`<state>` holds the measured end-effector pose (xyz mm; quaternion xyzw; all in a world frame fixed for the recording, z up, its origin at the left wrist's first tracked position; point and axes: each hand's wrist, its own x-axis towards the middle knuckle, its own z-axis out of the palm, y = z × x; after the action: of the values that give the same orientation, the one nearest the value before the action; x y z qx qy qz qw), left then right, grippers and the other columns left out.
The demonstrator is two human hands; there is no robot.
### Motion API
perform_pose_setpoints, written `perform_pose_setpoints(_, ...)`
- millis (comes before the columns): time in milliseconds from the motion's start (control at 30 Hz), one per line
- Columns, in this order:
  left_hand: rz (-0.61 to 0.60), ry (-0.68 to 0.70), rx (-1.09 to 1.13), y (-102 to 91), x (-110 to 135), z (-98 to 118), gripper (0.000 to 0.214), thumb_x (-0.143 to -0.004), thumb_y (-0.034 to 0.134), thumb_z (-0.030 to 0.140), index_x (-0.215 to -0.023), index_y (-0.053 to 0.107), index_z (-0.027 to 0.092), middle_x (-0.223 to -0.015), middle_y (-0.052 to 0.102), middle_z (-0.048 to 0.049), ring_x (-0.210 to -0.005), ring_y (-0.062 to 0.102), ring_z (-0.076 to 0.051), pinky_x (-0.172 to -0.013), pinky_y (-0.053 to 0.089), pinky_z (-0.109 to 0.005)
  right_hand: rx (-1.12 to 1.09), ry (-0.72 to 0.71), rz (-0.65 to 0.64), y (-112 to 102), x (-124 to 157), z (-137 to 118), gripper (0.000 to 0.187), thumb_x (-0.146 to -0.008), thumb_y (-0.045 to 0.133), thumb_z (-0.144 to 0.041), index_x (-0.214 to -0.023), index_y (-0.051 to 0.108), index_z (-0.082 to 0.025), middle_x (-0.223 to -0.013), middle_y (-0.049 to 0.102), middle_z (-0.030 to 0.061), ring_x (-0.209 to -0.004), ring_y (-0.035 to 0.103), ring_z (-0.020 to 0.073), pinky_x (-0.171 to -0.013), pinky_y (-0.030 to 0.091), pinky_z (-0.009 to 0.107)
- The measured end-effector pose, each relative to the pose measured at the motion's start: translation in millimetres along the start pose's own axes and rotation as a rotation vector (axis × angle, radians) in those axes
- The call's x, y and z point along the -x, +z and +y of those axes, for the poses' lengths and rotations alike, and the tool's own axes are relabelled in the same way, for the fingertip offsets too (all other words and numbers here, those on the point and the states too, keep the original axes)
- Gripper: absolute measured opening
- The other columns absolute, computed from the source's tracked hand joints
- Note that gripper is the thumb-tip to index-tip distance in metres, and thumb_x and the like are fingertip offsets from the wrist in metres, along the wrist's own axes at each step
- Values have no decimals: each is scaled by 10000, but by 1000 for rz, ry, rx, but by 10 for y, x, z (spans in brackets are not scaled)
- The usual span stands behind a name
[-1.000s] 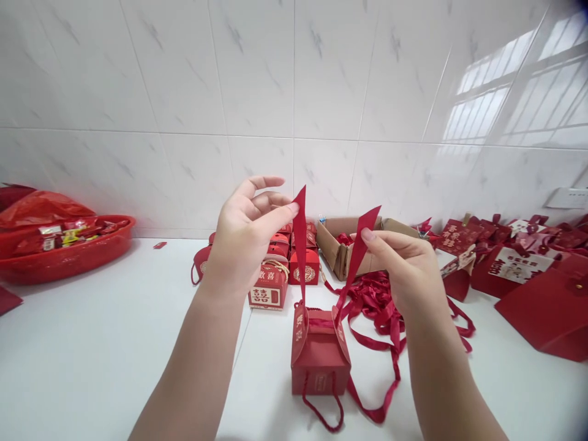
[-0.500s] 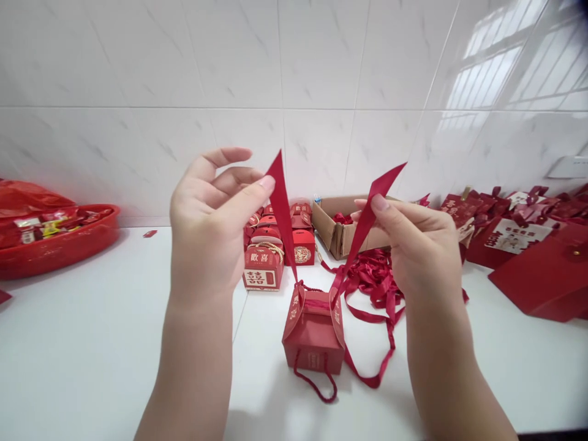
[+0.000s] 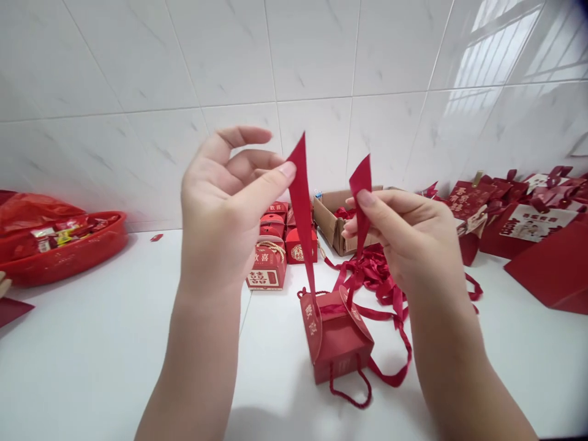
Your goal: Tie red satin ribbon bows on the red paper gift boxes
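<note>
A small red gift box with rope handles stands on the white table, turned slightly. A dark red ribbon runs through the slots at its top, and both ends are held up in the air. Between thumb and fingers my left hand pinches the left end; its other fingers are loosely curled. My right hand pinches the right end, which folds over above the thumb. Both hands are above the box, not touching it.
Behind are several finished-looking red boxes, a cardboard carton and a heap of loose ribbon. A red basin of sweets stands left, red gift bags right. At the left edge, part of another hand shows near red card.
The ribbon ends have come closer together, my right hand moving left and my left hand slightly right. The box now sits further right and turned in view. Another hand has appeared at the left edge.
</note>
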<state>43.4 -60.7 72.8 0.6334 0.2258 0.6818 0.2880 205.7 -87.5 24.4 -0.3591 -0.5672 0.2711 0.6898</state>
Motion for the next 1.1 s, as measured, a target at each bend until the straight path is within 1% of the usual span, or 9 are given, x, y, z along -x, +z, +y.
perform_pose_setpoints(100, -44, -43, -15, 60, -9, 16, 245, -690, 717, 119, -875, 619, 247, -743, 641, 21, -790, 652, -163, -648, 498, -268, -39, -7, -9, 8, 4, -7, 223, -817, 615, -398, -786, 697, -194, -682, 672, 21, -625, 645, 143, -567, 548, 266)
perform_pose_setpoints(300, -211, -99, -63, 193, -15, 54, 281, -714, 699, 145, -952, 573, 223, -749, 647, 18, -686, 640, -139, -582, 516, -254, -115, -15, 10, -24, -44, 2, 197, -790, 649, -371, -832, 712, -189, -662, 681, 21, -624, 668, 161, -537, 557, 267)
perform_pose_setpoints(433, -266, -32, -156, 297, -11, 47, 334, -725, 692, 156, -1010, 527, 205, -772, 658, 20, -701, 649, -128, -622, 546, -241, -213, -19, -44, -33, -81, 20, 193, -799, 643, -351, -865, 721, -187, -698, 692, 21, -632, 666, 157, -566, 561, 282)
perform_pose_setpoints(600, -305, 56, -234, 370, -15, 19, 371, -736, 681, 144, -1054, 499, 201, -789, 675, 15, -738, 664, -132, -666, 565, -250, -246, -28, -104, -73, -109, 24, 165, -810, 635, -323, -865, 725, -196, -639, 659, 3, -603, 636, 137, -545, 541, 264)
perform_pose_setpoints(733, -347, 147, -246, 370, -27, 7, 413, -738, 665, 99, -1092, 483, 207, -783, 663, 19, -744, 654, -121, -652, 561, -239, -254, -15, -141, -106, -122, 5, 219, -816, 621, -377, -784, 712, -181, -619, 641, 10, -587, 627, 135, -521, 530, 254)
perform_pose_setpoints(833, -347, 219, -264, 376, -12, 5, 529, -719, 667, 63, -1165, 445, 242, -920, 636, 0, -835, 650, -132, -609, 549, -217, -272, 11, -125, -119, -126, -5, 217, -794, 647, -392, -761, 688, -181, -622, 637, 5, -561, 614, 120, -492, 515, 232)
perform_pose_setpoints(967, -271, 235, -285, 391, 38, 1, 657, -705, 690, 91, -1248, 379, 290, -1147, 560, -38, -885, 640, -140, -613, 544, -222, -370, 83, -162, -123, -142, 24, 142, -811, 643, -332, -801, 664, -192, -623, 638, -13, -524, 596, 96, -501, 522, 225)
perform_pose_setpoints(1033, -228, 185, -282, 368, 61, -10, 733, -696, 706, 116, -1292, 323, 305, -1177, 543, -46, -871, 637, -138, -644, 547, -239, -438, 110, -199, -119, -164, 64, 105, -814, 644, -301, -793, 662, -200, -615, 634, -26, -521, 594, 86, -508, 526, 214)
perform_pose_setpoints(1100, -218, 49, -257, 309, 78, -28, 728, -704, 710, 158, -1298, 307, 279, -1131, 568, -52, -837, 637, -139, -664, 548, -261, -498, 95, -222, -116, -191, 116, 59, -815, 646, -270, -806, 670, -217, -633, 640, -36, -554, 606, 76, -529, 531, 194)
